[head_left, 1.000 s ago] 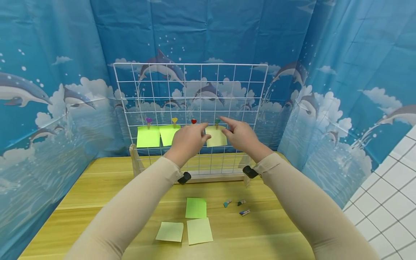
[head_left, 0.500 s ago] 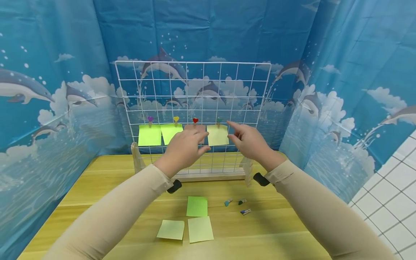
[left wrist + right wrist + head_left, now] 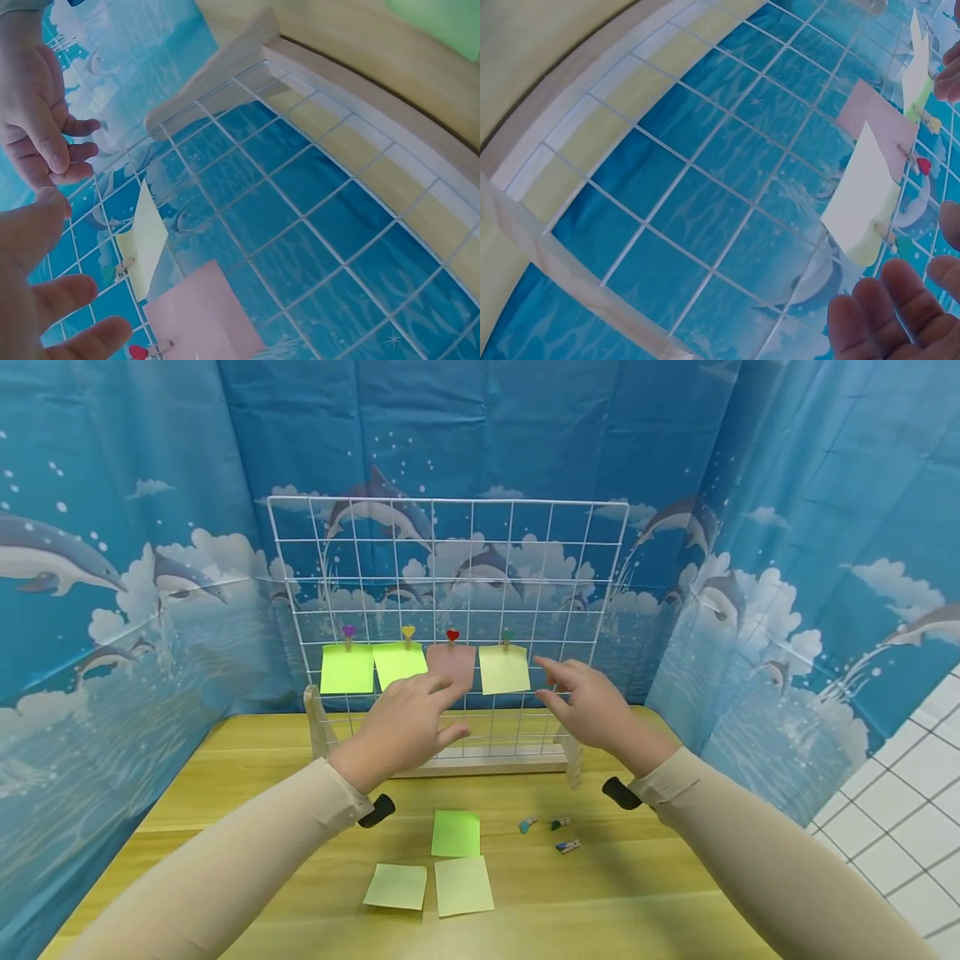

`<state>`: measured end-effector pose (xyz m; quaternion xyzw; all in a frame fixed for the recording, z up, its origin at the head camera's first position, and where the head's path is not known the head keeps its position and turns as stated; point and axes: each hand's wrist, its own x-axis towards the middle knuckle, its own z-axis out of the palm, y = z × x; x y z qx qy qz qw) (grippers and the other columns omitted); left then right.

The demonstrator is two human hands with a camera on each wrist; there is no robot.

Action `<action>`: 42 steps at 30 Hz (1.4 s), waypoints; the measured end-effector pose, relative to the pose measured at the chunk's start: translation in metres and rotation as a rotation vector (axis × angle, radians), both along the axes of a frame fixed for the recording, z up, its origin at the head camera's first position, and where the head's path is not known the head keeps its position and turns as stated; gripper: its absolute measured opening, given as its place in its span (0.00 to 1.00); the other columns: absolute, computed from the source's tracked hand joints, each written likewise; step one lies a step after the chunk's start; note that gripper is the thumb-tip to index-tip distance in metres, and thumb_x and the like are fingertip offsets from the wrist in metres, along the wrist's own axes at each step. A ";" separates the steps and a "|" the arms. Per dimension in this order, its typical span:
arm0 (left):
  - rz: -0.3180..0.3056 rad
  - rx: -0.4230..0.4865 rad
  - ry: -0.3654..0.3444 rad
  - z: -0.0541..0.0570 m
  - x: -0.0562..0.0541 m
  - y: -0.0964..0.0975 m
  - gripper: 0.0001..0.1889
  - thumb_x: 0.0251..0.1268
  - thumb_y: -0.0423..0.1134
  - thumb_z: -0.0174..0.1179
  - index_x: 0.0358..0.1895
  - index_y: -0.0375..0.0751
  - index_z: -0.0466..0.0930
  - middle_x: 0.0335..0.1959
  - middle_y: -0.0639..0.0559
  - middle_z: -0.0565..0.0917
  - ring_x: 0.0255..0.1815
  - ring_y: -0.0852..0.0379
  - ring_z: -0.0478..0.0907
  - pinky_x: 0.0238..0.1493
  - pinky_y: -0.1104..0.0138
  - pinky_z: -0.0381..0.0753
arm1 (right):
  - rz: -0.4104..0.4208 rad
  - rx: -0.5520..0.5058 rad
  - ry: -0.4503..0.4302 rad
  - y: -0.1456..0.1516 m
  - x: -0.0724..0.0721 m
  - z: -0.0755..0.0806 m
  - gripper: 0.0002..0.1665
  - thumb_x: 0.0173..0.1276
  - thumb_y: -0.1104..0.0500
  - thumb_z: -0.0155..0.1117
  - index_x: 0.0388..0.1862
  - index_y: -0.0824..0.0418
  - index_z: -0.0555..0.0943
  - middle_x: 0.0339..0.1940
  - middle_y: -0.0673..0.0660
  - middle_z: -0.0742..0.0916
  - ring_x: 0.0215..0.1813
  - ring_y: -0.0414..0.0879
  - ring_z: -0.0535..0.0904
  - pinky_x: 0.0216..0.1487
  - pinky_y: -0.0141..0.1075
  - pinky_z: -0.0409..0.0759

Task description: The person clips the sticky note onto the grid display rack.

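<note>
A white wire grid point(image 3: 492, 594) stands upright in a wooden base. Four sticky notes hang on it by heart-topped mini clothespins: a yellow-green note point(image 3: 347, 669) under a purple heart, another yellow-green note point(image 3: 399, 663) under a yellow one, a pink note point(image 3: 459, 663) under a red one, and a pale yellow note point(image 3: 505, 670) under a green one. My left hand point(image 3: 401, 722) hovers before the pink note with nothing in it, fingers loose. Right of the pale yellow note, my right hand point(image 3: 596, 706) is apart from it, fingers relaxed, holding nothing.
On the wooden table point(image 3: 247, 777) lie a green note point(image 3: 456, 833) and two pale yellow notes, one on the left point(image 3: 396, 887) and one on the right point(image 3: 463, 887). Beside them are a teal clothespin point(image 3: 527, 825), a dark green clothespin point(image 3: 560, 823) and a blue clothespin point(image 3: 567, 846). A dolphin-print curtain hangs behind.
Both hands have drawn back from the pale yellow note, the left going left and down, the right going right and down. The pink note has come into view; the pale note stays hanging.
</note>
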<state>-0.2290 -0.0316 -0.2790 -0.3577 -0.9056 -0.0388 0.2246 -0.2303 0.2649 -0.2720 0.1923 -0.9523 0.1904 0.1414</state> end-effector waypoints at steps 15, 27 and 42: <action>-0.008 -0.013 -0.022 -0.025 0.019 -0.031 0.32 0.73 0.61 0.64 0.72 0.47 0.79 0.69 0.43 0.81 0.73 0.37 0.76 0.71 0.42 0.76 | 0.026 0.054 -0.026 0.015 0.018 -0.028 0.37 0.82 0.50 0.62 0.84 0.56 0.65 0.79 0.65 0.74 0.80 0.68 0.66 0.74 0.66 0.70; -0.001 -0.007 -0.053 -0.048 0.031 -0.048 0.33 0.71 0.61 0.66 0.72 0.47 0.79 0.70 0.42 0.80 0.75 0.36 0.73 0.72 0.40 0.74 | 0.030 0.081 -0.057 0.021 0.027 -0.055 0.38 0.82 0.47 0.60 0.84 0.57 0.64 0.83 0.64 0.69 0.82 0.68 0.64 0.76 0.66 0.68; 0.050 0.005 -0.122 -0.079 0.036 -0.066 0.36 0.68 0.63 0.67 0.73 0.49 0.77 0.72 0.43 0.79 0.77 0.35 0.72 0.71 0.33 0.70 | 0.033 0.084 -0.094 0.028 0.035 -0.085 0.39 0.81 0.47 0.62 0.84 0.57 0.64 0.85 0.66 0.64 0.83 0.71 0.60 0.76 0.69 0.65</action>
